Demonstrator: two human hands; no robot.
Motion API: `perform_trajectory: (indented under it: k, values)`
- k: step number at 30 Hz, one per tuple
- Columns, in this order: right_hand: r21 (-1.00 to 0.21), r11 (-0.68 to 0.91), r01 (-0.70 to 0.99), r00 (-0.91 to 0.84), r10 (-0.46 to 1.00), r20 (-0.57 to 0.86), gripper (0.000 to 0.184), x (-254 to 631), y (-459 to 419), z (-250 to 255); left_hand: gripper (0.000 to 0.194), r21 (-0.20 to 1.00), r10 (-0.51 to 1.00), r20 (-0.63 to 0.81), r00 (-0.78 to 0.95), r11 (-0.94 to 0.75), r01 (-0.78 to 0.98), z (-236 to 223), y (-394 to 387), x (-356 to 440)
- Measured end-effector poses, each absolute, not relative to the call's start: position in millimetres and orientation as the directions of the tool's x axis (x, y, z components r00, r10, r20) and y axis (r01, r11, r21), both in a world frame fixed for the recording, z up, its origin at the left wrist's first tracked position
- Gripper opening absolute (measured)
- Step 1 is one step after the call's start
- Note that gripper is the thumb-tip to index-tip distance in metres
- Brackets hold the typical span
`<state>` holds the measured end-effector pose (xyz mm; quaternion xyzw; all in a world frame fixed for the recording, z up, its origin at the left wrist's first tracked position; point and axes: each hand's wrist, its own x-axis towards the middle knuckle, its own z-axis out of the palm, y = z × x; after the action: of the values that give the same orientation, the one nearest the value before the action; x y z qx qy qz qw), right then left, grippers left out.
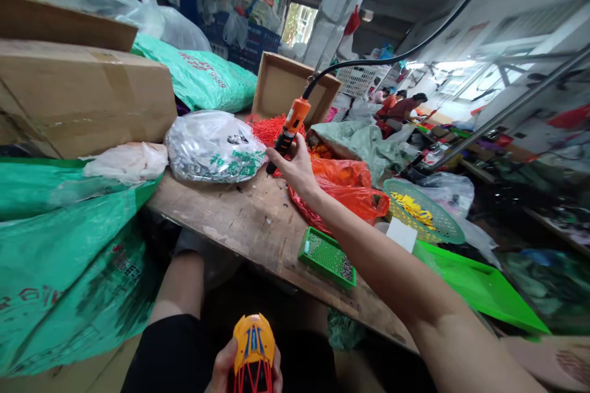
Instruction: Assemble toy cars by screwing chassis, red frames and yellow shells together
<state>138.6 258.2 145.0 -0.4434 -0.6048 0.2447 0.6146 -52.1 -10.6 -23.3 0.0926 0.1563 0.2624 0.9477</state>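
Right hand (297, 167) raised, fingers (289, 156) closed around orange screwdriver (289, 127), tip slanting down-left; left hand (224, 369) low, curled on yellow car shell (253, 344) (nose pointing forward), below the surface (239, 221) edge, nearer to body.

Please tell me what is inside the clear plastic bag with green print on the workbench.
Small dark and silvery parts show through the clear plastic bag; its green print and creases cover the rest, so their exact kind cannot be seen.
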Motion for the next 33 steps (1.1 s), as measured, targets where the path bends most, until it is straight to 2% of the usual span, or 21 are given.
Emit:
perform_trajectory:
  k: [3,6,10,14,18,23,28,33]
  values:
    - [-0.825,0.532,0.191,0.228,0.793,0.564,0.045,131.2,256.7,146.2,0.066,0.189,0.522,-0.276,0.807,0.853,-0.487,-19.0,-13.5,-53.4]
    - [-0.816,0.54,0.208,0.284,0.764,0.579,0.032,133.8,236.9,151.8,0.063,0.207,0.557,-0.282,0.781,0.83,-0.517,-15.9,-14.8,-54.3]
    - [-0.839,0.503,0.205,0.282,0.791,0.543,0.025,150.8,191.7,163.4,0.061,0.248,0.544,-0.265,0.796,0.836,-0.489,-18.0,-15.3,-52.9]
    - [-0.856,0.424,0.297,0.351,0.785,0.51,0.013,176.5,145.7,168.3,0.058,0.206,0.511,-0.297,0.807,0.859,-0.469,-22.5,-16.8,-48.4]
    - [-0.86,0.311,0.405,0.399,0.786,0.472,0.017,200.2,116.1,154.8,0.055,0.225,0.507,-0.32,0.8,0.861,-0.456,-24.2,-14.8,-43.4]
    - [-0.925,0.328,0.194,0.459,0.803,0.381,0.024,210.2,106.4,123.5,0.057,0.217,0.468,-0.33,0.819,0.883,-0.417,-21.0,-6.4,-38.2]
    - [-0.928,0.35,0.125,0.51,0.78,0.363,0.028,201.7,109.3,108.4,0.064,0.259,0.447,-0.296,0.844,0.888,-0.38,-15.7,-0.6,-30.8]
    - [-0.915,0.403,0.029,0.525,0.772,0.357,0.03,195.0,114.5,104.0,0.056,0.23,0.474,-0.303,0.826,0.878,-0.42,-9.9,0.4,-22.6]
